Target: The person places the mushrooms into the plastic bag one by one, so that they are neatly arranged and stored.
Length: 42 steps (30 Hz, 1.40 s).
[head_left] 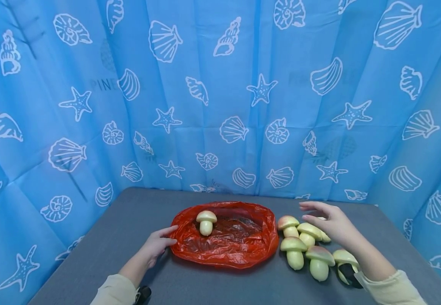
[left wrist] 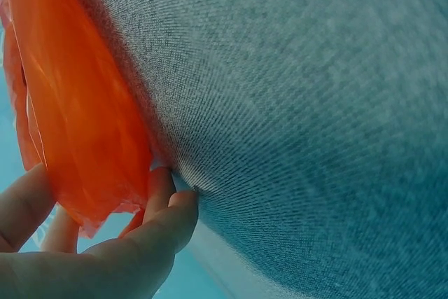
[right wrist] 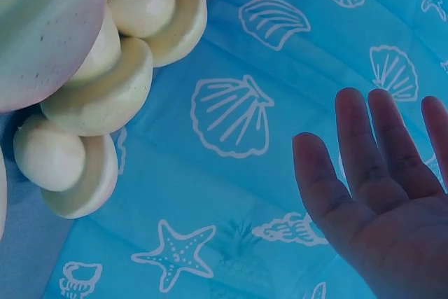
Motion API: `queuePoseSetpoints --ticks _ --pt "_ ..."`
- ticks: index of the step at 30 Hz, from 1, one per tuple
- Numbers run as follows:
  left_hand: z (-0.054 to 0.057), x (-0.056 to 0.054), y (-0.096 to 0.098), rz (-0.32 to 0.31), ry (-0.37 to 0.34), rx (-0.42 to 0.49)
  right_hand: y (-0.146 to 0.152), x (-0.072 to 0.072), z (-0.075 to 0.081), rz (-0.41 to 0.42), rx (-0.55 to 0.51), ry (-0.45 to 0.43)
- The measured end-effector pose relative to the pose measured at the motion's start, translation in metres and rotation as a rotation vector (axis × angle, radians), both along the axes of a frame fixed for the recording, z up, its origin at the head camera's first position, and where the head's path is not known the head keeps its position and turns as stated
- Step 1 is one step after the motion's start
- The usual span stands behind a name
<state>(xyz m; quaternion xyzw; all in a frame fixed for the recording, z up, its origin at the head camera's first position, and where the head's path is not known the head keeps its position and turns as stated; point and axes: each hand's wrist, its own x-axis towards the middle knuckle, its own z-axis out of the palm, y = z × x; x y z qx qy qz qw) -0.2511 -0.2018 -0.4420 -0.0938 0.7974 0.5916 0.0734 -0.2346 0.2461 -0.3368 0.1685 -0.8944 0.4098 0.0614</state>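
A red plastic bag (head_left: 224,259) lies with its mouth spread wide on the grey table. One pale yellow toy mushroom (head_left: 206,222) is inside, at the left. At the bag's left rim, my left hand (head_left: 155,245) touches the plastic with spread fingers (left wrist: 178,211). Several more toy mushrooms (head_left: 295,253), some tinged reddish, are grouped to the right of the bag. Above the back of this group, my right hand (head_left: 332,222) hovers with its fingers extended, holding nothing. It partly hides the mushrooms behind it. In the right wrist view, its fingers (right wrist: 364,145) are apart from the mushrooms (right wrist: 98,96).
The grey cloth-covered tabletop (head_left: 140,212) extends around the bag. Behind and beside it hangs a blue curtain (head_left: 220,106) with white shell and starfish prints. A dark object (head_left: 351,275) shows by my right sleeve, over the nearest mushroom.
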Motion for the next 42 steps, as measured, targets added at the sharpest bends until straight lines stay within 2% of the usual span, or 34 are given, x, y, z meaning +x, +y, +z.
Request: queuePoseSetpoints --ticks 13,22,30,42 --pt "0.002 0.0 0.0 -0.002 -0.003 0.005 0.018 0.004 0.0 0.025 0.005 -0.029" --pt "0.002 0.0 0.0 -0.005 -0.002 0.002 0.033 0.004 -0.005 0.09 -0.047 -0.067" --pt "-0.001 -0.001 -0.001 0.0 -0.008 0.01 0.046 0.006 -0.008 0.108 -0.015 -0.084" --pt "0.0 -0.001 -0.001 0.003 -0.013 0.015 0.071 0.009 -0.015 0.155 -0.029 -0.086"
